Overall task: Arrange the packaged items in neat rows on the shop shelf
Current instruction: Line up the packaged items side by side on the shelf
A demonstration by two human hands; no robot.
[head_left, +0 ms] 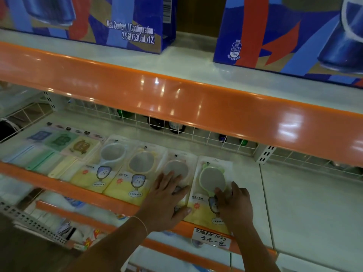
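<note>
Hands: left (pixel 169 195) flat on pink mirror pack (pixel 177 169) | right (pixel 234 205) fingers on green mirror pack (pixel 211 179) | price tag (pixel 212 239) below

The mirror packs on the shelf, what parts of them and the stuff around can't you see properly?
- Head view: pink mirror pack, lower half covered by the left hand.
- Green mirror pack, handle hidden under the right hand.
- Bottles behind the wire grid, tops hidden by the orange shelf edge.
- Handwritten price label, blurred.
- Blue drink cartons, cut off by the top edge.
</note>
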